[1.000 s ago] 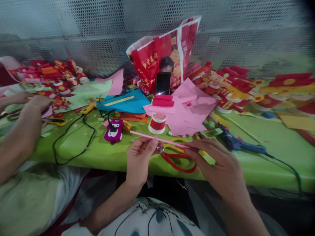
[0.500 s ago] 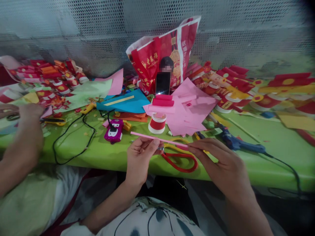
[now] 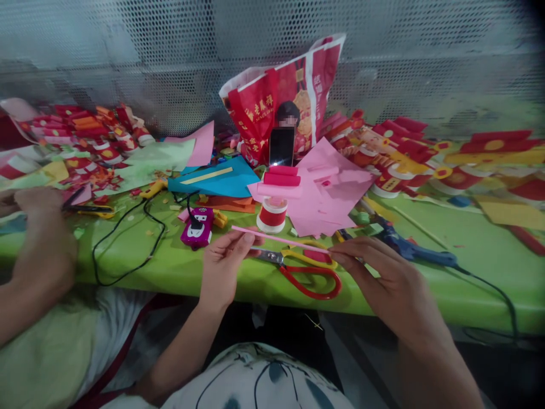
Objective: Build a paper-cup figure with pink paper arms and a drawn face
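Note:
A narrow pink paper strip [image 3: 286,241] is stretched between my two hands above the table's front edge. My left hand [image 3: 225,264] pinches it near its left end, thumb on top. At the other end, my right hand [image 3: 374,272] grips it between thumb and fingertips. Beneath the strip lie scissors [image 3: 313,295] with one red and one yellow handle, their blade tips hidden behind my left hand. Just beyond stands a red and white paper roll [image 3: 272,216] with rolled red and pink paper [image 3: 281,177] above it.
A purple power socket [image 3: 196,228] with a black cord sits left, a blue glue gun [image 3: 411,247] right. Pink sheets [image 3: 327,199], blue paper [image 3: 221,179], a phone [image 3: 281,145] and a red bag [image 3: 259,108] stand behind. A co-worker's arm [image 3: 40,250] is at far left.
My left hand has slid left along the pink strip toward its end, uncovering the scissors' pivot. My right hand keeps its grip. The co-worker's hand has shifted slightly left.

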A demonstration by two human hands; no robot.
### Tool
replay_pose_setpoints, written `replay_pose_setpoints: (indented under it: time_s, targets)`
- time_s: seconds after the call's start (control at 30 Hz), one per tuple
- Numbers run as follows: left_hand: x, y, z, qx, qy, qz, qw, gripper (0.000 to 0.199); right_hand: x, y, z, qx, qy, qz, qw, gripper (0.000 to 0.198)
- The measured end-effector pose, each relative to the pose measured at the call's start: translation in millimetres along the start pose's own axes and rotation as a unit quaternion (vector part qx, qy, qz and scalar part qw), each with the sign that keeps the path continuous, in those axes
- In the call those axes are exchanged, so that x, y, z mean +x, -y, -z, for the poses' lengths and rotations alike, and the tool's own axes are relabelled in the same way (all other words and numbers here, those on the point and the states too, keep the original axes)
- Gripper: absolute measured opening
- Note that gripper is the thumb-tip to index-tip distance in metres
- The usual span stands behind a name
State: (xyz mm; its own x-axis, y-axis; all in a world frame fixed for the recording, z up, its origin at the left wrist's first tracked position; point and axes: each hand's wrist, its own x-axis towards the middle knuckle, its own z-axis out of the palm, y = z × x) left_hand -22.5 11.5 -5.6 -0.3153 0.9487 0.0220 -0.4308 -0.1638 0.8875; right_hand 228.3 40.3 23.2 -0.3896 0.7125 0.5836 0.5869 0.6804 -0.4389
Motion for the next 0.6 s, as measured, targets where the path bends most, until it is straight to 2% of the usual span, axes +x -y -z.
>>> replay_pose_setpoints:
  time_s: [0.23, 0.6]
  targets:
    - [1, -5, 4, 0.011, -0.005, -0.006, 1.0, 0.018, 2, -8, 0, 0.008, 0.026, -0.022, 0.999, 0.008]
    - [3, -6, -1, -0.012, -0.009, 0.009, 1.0, 0.019, 1, -12, -1, 0.028, 0.04, -0.054, 0.997, 0.011]
